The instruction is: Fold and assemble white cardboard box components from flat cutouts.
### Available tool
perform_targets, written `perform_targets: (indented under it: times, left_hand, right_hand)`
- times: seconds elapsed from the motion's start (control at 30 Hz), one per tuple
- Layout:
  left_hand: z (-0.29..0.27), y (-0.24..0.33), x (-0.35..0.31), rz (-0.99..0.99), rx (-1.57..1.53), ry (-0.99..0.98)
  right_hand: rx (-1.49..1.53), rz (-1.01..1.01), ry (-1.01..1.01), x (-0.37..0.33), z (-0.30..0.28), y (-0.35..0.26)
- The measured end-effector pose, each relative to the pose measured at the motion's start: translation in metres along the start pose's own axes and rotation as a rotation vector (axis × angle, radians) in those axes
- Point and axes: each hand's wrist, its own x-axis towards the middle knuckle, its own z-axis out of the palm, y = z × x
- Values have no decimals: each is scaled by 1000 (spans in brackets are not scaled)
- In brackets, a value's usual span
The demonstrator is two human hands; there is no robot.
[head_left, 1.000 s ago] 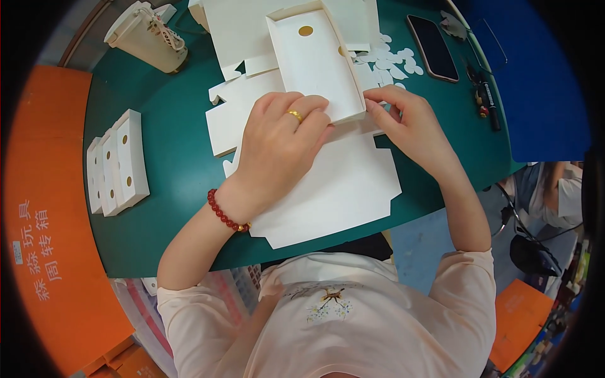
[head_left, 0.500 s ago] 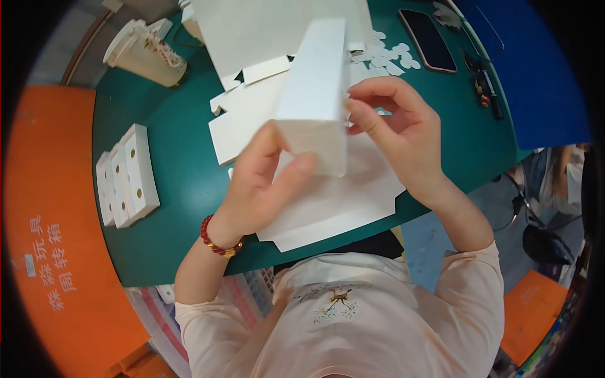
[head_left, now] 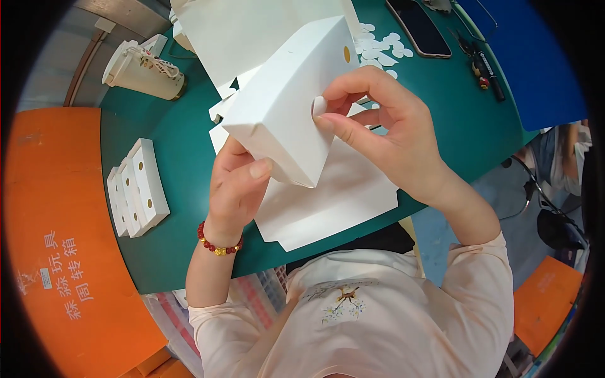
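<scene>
A long white cardboard box is held tilted above the table, its near end lower than its far end. My left hand grips it from below at the near left corner, thumb on the end face. At the box's right side, my right hand pinches a small white paper disc between thumb and index finger, at a round hole in that side. Farther along the same side is another round hole, yellowish inside. Under the box lie flat white die-cut cardboard sheets.
Loose white paper discs are scattered beyond my right hand on the green table. A phone and a black pen lie at the right. Several white boxes with holes and a lidded cup are at the left.
The box has turned so its right side with the holes shows more. My left hand has shifted a little left and down; my right hand now pinches the disc at the hole.
</scene>
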Motion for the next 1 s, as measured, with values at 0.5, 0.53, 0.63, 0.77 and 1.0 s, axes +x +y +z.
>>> perform_targets:
  times: [0.5, 0.53, 0.63, 0.77, 1.0]
  left_hand:
    - [-8, -2, 6, 0, -172, 38]
    - [-5, -2, 6, 36, -74, 63]
    - [-2, -3, 4, 102, 84, 87]
    - [2, -7, -1, 183, 200, 53]
    - [2, -10, -2, 292, 222, -72]
  right_hand:
    - [-174, -146, 1, 4, -6, 4]
    - [-173, -145, 2, 3, -6, 2]
    - [-139, -56, 5, 1, -3, -5]
    - [-216, -68, 55, 2, 1, -6]
    - [-224, -43, 18, 4, 1, -8]
